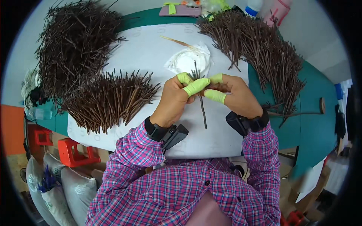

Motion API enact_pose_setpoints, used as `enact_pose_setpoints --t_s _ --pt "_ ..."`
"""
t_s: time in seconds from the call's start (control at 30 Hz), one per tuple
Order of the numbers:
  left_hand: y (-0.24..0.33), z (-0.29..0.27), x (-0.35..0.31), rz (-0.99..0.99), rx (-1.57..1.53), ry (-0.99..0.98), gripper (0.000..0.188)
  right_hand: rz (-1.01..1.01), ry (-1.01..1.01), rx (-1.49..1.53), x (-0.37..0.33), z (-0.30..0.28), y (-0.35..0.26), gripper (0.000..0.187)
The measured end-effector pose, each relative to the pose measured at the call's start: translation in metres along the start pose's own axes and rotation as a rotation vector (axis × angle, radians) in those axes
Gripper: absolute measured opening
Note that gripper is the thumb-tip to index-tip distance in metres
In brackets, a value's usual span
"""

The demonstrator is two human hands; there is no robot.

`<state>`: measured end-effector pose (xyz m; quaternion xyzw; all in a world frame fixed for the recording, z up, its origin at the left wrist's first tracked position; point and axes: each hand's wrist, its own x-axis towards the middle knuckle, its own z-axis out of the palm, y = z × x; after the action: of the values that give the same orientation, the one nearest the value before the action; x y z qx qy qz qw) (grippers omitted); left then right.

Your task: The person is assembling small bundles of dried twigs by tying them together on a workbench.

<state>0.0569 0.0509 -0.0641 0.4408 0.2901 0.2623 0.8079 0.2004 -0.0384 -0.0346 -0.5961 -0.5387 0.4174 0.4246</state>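
Note:
A thin dark brown twig [204, 113] with a forked top stands roughly upright between my hands, its lower end hanging over the white sheet [222, 139]. My left hand [177, 94] is closed on it, thumb laid across the stem just below the fork. From the right, my right hand [236, 92] meets it, thumb and forefinger pinched together; what lies between those fingertips is hidden. Yellow-green wraps cover the thumbs and forefingers. Just beyond my hands lies a crumpled white wrapper [188, 62] with white stuff on it, and a tapered tan stick [175, 40] points away from it.
Brown twigs lie in a tangled heap [75, 41] at far left, a neater row [109, 100] nearer me and a long pile [260, 49] at right. A pink phone [180, 10] rests at the back. Red stools [77, 152] stand below the green table [318, 124].

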Motion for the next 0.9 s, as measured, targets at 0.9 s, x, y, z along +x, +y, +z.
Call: enact_pose_setpoints --t_s 0.9 --pt "-0.005 -0.006 0.008 -0.096 -0.061 -0.185 0.014 0.288 0.052 0.358 -0.001 0.004 0.028 0.014"
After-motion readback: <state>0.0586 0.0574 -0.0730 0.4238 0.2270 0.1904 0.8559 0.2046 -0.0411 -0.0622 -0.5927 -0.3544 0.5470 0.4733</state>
